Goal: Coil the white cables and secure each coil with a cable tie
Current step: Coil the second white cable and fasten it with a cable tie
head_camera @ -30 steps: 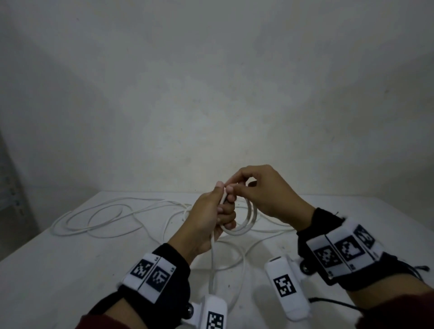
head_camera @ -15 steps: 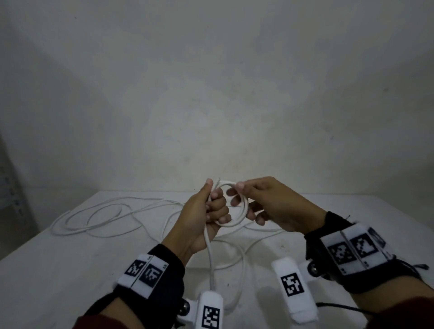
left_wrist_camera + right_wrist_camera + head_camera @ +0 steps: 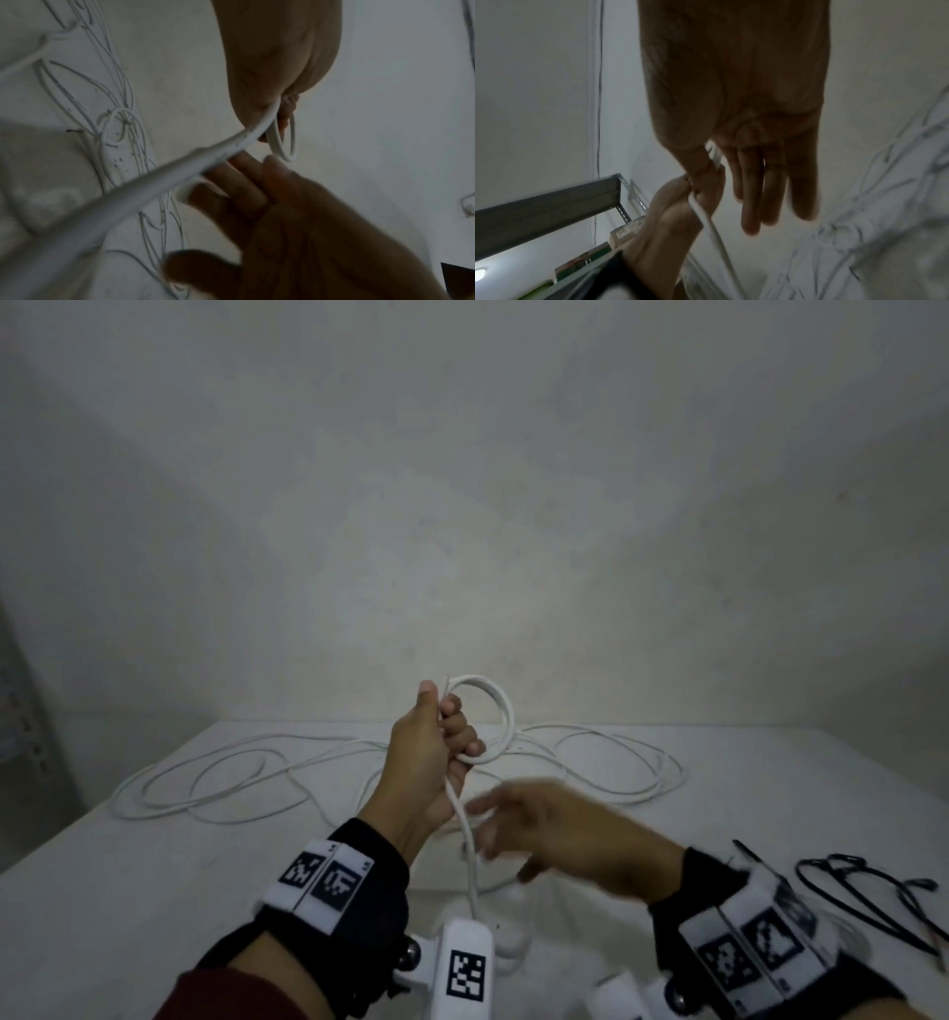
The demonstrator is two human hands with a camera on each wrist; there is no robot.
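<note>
Two hands work above a white table (image 3: 154,875) in the head view: the left hand (image 3: 429,762) is raised, its fingers curled round a small coil (image 3: 490,721) of white cable held upright in the air, with the cable's tail running down from the fist toward the wrist; the right hand (image 3: 554,829) sits lower and nearer, blurred, its fingers straight and loosely spread, gripping nothing, close to the hanging tail. More white cable lies in loose loops (image 3: 215,778) across the far side of the table, and a bundle of black cable ties (image 3: 873,891) rests at the table's right edge. From the left wrist view, the left hand (image 3: 280,67) closes on the coil (image 3: 282,140), whose loops hang just past the curled fingers, while the tail of the cable (image 3: 159,178) crosses the picture toward the camera; the right hand (image 3: 308,233) comes in below with fingers (image 3: 244,176) extended, their tips near the tail, though contact cannot be told. From the right wrist view, the right hand (image 3: 744,101) shows straight fingers (image 3: 803,182) lying side by side, holding nothing, and the left hand (image 3: 680,213) beyond them grips the white cable (image 3: 716,235); a grey metal shelf (image 3: 546,205) stands behind.
</note>
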